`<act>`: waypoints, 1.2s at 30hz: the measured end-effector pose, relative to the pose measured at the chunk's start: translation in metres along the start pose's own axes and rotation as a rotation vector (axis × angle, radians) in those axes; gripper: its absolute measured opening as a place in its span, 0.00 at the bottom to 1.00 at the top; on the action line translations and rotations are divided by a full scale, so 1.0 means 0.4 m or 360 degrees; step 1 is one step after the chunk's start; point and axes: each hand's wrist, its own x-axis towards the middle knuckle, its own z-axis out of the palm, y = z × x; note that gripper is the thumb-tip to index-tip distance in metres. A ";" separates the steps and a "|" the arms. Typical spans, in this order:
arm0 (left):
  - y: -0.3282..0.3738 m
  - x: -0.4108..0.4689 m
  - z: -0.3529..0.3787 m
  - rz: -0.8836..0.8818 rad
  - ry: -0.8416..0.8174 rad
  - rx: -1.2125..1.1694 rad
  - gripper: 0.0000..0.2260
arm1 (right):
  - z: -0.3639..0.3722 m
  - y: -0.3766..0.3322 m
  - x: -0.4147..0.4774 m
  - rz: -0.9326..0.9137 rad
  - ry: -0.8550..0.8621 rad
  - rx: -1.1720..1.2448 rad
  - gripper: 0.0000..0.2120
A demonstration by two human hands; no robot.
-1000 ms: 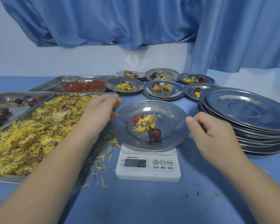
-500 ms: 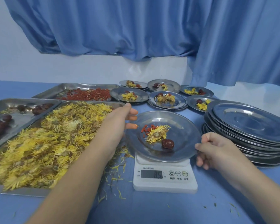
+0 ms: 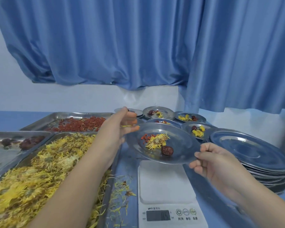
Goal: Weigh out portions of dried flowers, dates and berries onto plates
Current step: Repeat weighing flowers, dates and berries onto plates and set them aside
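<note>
Plate (image 3: 181, 140), one date (image 3: 167, 150); left hand (image 3: 115, 134), right hand (image 3: 211, 162) hold.

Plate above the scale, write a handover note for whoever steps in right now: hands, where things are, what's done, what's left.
Left hand holds the plate at its far-left rim; right hand pinches its near-right rim.
The plate is held clear of the scale, carrying berries, one flower and one date.
Done: this portion looks complete; filled plates sit behind.
Left: probably set it with them, then take an empty plate from the stack and portion again.
</note>
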 end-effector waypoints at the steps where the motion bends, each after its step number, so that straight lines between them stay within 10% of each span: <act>1: 0.010 0.011 -0.003 0.0007 -0.0010 -0.0004 0.16 | 0.010 -0.010 0.009 -0.0019 0.0013 0.0007 0.11; 17: 0.014 0.089 -0.030 -0.0182 -0.0280 -0.0375 0.11 | 0.126 0.014 0.341 -0.0083 0.0687 0.0218 0.11; 22: -0.009 0.090 -0.007 -0.0259 -0.0402 -0.0400 0.11 | 0.103 0.008 0.434 -0.0059 0.1007 -0.1251 0.18; 36: -0.027 0.097 -0.007 -0.0275 -0.0426 -0.0423 0.11 | 0.033 0.038 0.520 0.0294 0.1102 -0.2590 0.18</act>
